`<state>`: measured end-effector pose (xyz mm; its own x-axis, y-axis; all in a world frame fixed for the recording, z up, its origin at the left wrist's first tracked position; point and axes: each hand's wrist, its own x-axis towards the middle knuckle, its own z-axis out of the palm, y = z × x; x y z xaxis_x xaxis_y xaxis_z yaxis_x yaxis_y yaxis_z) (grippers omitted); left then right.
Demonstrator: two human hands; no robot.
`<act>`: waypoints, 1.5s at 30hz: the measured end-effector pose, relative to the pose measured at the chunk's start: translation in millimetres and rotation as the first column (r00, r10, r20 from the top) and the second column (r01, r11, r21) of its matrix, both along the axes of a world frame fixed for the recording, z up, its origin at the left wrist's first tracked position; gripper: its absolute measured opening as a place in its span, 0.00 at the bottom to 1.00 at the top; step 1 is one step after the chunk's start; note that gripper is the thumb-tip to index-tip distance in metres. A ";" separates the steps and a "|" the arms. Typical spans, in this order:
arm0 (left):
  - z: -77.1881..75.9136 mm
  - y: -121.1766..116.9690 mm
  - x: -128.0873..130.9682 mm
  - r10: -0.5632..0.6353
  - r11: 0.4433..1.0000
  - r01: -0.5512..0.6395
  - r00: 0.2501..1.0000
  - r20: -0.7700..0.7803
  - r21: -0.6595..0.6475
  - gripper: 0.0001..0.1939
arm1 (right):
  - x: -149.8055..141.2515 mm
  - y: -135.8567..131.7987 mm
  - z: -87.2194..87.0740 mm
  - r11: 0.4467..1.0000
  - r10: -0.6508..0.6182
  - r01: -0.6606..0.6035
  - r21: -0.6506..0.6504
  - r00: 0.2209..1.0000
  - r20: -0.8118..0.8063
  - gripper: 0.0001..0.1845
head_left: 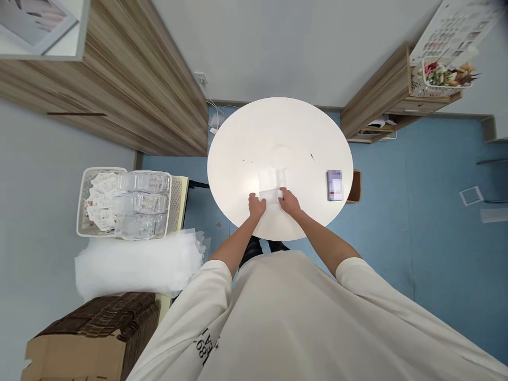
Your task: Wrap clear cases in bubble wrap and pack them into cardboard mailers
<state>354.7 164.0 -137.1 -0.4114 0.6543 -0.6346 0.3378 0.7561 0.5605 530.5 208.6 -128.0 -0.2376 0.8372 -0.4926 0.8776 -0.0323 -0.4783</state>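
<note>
A small, thin translucent plastic sheet (270, 194) lies on the white round table (246, 132), with a fold or seam visible across it. My left hand (257, 205) grips its lower left edge, fingers curled in. On the opposite side, my right hand (290, 202) has its fingers closed on the sheet's right edge, the thumb side pointing inward. The sheet's exact kind is hard to make out against the white tabletop. Farther right on the table sits a purple and white box or stack of cards (334, 185), apart from both hands.
On the left are a white basket (173, 206) with clear plastic containers and printed papers, a pile of translucent white sheets (138, 264) and stacked flat brown cardboard (75, 349). A wooden cabinet (159, 90) stands back left. Under the table's right edge is a brown box (355, 186).
</note>
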 end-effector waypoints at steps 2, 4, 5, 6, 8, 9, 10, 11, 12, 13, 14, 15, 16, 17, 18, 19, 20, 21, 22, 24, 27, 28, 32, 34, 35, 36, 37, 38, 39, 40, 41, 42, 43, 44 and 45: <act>-3.4 3.5 -1.6 0.066 0.996 -0.061 0.994 0.082 -0.059 0.28 | -0.6 -0.6 0.4 1.000 0.006 -0.006 -0.009 1.000 0.025 0.26; -5.2 7.4 -2.3 0.116 0.989 -0.102 0.986 0.124 -0.111 0.23 | -1.1 -0.6 1.1 1.000 0.008 -0.007 -0.023 0.999 0.042 0.26; -5.5 9.2 -2.4 0.129 0.985 -0.111 0.982 0.136 -0.133 0.20 | -1.4 -0.4 1.3 1.000 0.009 -0.007 -0.029 0.999 0.046 0.26; -5.6 10.8 -2.4 0.133 0.982 -0.111 0.981 0.144 -0.150 0.17 | -1.7 0.0 1.4 0.999 0.009 -0.008 -0.033 0.999 0.048 0.26; -5.4 13.2 -2.1 0.117 0.982 -0.092 0.982 0.147 -0.164 0.13 | -2.2 0.8 1.1 0.999 0.007 -0.005 -0.041 0.999 0.050 0.26; -5.1 14.0 -1.8 0.106 0.984 -0.083 0.985 0.139 -0.158 0.13 | -2.4 1.1 0.8 0.999 0.004 -0.001 -0.043 0.999 0.049 0.26; -4.8 14.7 -1.3 0.097 0.987 -0.079 0.987 0.130 -0.140 0.13 | -2.6 1.4 0.5 0.999 -0.002 0.004 -0.046 0.999 0.047 0.26; -4.6 15.2 -0.7 0.093 0.990 -0.080 0.988 0.123 -0.113 0.13 | -2.8 1.6 0.3 0.999 -0.009 0.011 -0.048 0.999 0.042 0.26; -4.5 15.8 0.0 0.093 0.993 -0.083 0.988 0.123 -0.083 0.14 | -3.0 1.7 0.2 0.999 -0.014 0.016 -0.049 0.999 0.034 0.26; -4.4 16.5 1.1 0.095 0.994 -0.088 0.987 0.130 -0.057 0.15 | -3.1 1.6 0.1 0.999 -0.019 0.020 -0.048 0.999 0.026 0.26; -4.4 17.2 2.3 0.097 0.995 -0.092 0.985 0.143 -0.038 0.16 | -3.2 1.4 0.2 0.999 -0.022 0.023 -0.045 1.000 0.017 0.26; -4.3 18.2 3.8 0.098 0.995 -0.095 0.983 0.156 -0.026 0.18 | -3.3 1.1 0.2 0.999 -0.023 0.024 -0.041 1.000 0.011 0.26; -4.2 19.1 5.5 0.100 0.995 -0.098 0.981 0.166 -0.019 0.20 | -3.4 0.7 0.3 0.999 -0.022 0.023 -0.036 1.000 0.008 0.26; -3.8 20.1 7.3 0.102 0.995 -0.102 0.980 0.171 -0.013 0.21 | -3.5 0.2 0.3 0.999 -0.017 0.017 -0.031 1.000 0.008 0.26; -3.2 20.9 9.4 0.103 0.995 -0.104 0.979 0.176 -0.003 0.22 | -3.5 -0.3 0.3 1.000 -0.007 0.008 -0.024 1.000 0.010 0.26; -2.4 21.7 11.7 0.102 0.994 -0.106 0.978 0.182 0.010 0.23 | -3.6 -0.7 0.2 1.000 0.007 -0.007 -0.015 1.000 0.015 0.26; -1.5 22.2 14.3 0.099 0.994 -0.106 0.976 0.194 0.025 0.24 | -3.6 -1.0 0.1 1.000 0.025 -0.025 -0.006 0.999 0.022 0.26; -0.6 22.6 17.1 0.095 0.994 -0.105 0.973 0.209 0.038 0.25 | -3.6 -1.1 -0.1 0.999 0.042 -0.042 0.002 0.999 0.030 0.26; 0.3 22.9 20.1 0.091 0.993 -0.105 0.970 0.224 0.050 0.25 | -3.4 -1.1 -0.3 0.998 0.056 -0.056 0.009 0.998 0.036 0.27; 1.3 23.6 26.9 0.085 0.993 -0.104 0.966 0.246 0.063 0.25 | -2.8 -0.8 -0.9 0.997 0.071 -0.072 0.011 0.997 0.036 0.27; 0.2 25.7 37.6 0.054 0.995 -0.074 0.962 0.267 0.066 0.20 | -0.6 -0.7 -2.6 0.997 0.072 -0.072 -0.008 0.997 0.006 0.28; -0.7 26.6 40.8 0.036 0.996 -0.056 0.961 0.275 0.066 0.18 | 0.4 -1.0 -3.6 0.998 0.068 -0.068 -0.011 0.998 -0.010 0.28; -5.4 30.3 49.3 -0.021 0.997 0.002 0.966 0.259 0.076 0.16 | 4.5 -4.4 -9.4 0.999 -0.003 0.007 0.054 0.998 -0.063 0.28; -6.9 31.3 50.7 -0.050 0.996 0.032 0.971 0.234 0.079 0.15 | 5.7 -6.1 -12.7 0.992 -0.056 0.063 0.109 0.996 -0.070 0.28; -7.2 31.6 50.9 -0.064 0.996 0.047 0.972 0.227 0.081 0.15 | 6.1 -6.8 -14.2 0.988 -0.075 0.084 0.128 0.995 -0.071 0.28; -7.1 31.8 50.9 -0.076 0.995 0.059 0.972 0.221 0.082 0.14 | 6.5 -7.3 -15.5 0.986 -0.087 0.097 0.139 0.993 -0.076 0.26; -6.7 31.9 50.9 -0.085 0.994 0.069 0.972 0.218 0.081 0.14 | 7.0 -7.7 -16.5 0.985 -0.091 0.102 0.142 0.992 -0.085 0.25; -5.9 32.0 50.7 -0.094 0.994 0.078 0.972 0.214 0.082 0.14 | 7.7 -8.1 -17.3 0.985 -0.090 0.103 0.140 0.991 -0.098 0.23; -4.7 32.1 50.6 -0.104 0.993 0.088 0.972 0.209 0.083 0.14 | 8.8 -8.6 -17.6 0.985 -0.087 0.103 0.136 0.990 -0.114 0.22; -3.2 32.2 50.5 -0.117 0.991 0.102 0.972 0.202 0.085 0.15 | 10.3 -9.2 -17.6 0.986 -0.082 0.100 0.133 0.988 -0.130 0.21; -1.6 32.1 50.3 -0.133 0.989 0.118 0.972 0.193 0.088 0.15 | 12.2 -10.0 -17.1 0.988 -0.071 0.090 0.128 0.987 -0.146 0.21; 0.2 31.9 50.0 -0.155 0.986 0.140 0.970 0.189 0.094 0.15 | 14.5 -11.0 -16.1 0.989 -0.054 0.075 0.124 0.986 -0.160 0.22; 1.8 31.5 49.6 -0.183 0.981 0.165 0.966 0.184 0.105 0.16 | 17.2 -12.1 -14.7 0.991 -0.034 0.056 0.122 0.984 -0.174 0.23; 3.2 30.9 49.0 -0.217 0.973 0.198 0.961 0.173 0.122 0.17 | 20.0 -13.3 -13.0 0.992 -0.013 0.037 0.121 0.982 -0.189 0.26; 4.3 30.1 48.1 -0.260 0.960 0.240 0.955 0.145 0.142 0.18 | 22.8 -14.5 -11.0 0.992 0.010 0.015 0.122 0.979 -0.204 0.28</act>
